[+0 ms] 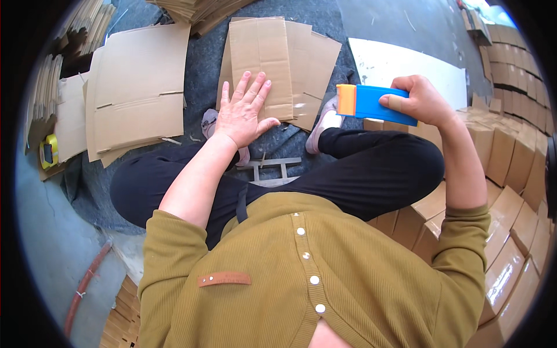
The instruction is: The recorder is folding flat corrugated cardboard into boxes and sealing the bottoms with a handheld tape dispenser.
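My left hand lies with its fingers spread on a flat folded cardboard carton. Under that carton, more flat cardboard sheets fan out to the right. My right hand is closed round a blue tape dispenser with an orange front end, held up at the right, apart from the cardboard. Its underside and any tape on it are hidden.
Flat cardboard blanks are stacked at the left, near a yellow tape roll. Many closed brown boxes fill the right side. A white board lies behind the dispenser. Between my legs is a low metal frame.
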### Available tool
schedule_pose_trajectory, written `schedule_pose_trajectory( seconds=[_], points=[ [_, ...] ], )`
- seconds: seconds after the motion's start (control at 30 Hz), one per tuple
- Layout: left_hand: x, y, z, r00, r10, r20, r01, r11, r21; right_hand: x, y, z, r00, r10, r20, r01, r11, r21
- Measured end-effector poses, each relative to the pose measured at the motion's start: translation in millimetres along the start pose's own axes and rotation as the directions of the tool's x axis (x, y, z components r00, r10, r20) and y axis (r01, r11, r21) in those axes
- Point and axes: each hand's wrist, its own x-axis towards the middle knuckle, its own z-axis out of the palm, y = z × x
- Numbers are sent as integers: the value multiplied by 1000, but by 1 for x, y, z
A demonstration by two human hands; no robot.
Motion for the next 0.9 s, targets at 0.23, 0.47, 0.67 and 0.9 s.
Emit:
schedule_pose_trajectory(
  seconds=[0.23,0.47,0.67,0.9],
  points=[
    [1,5,-9,995,-14,103,14,1000,3,45,7,46,999,-48,19,51,920,-389],
    [1,5,-4,999,-6,52,10,997,-72,82,-52,130,997,76,26,-62,932,-356],
    [0,1,26,990,-55,-128,52,998,-25,70,-66,167,998,33,-56,-47,964,-263],
    [12,8,38,753,-568,-331,177,661,-729,79,-75,217,997,-13,-80,-6,972,-237]
  ],
)
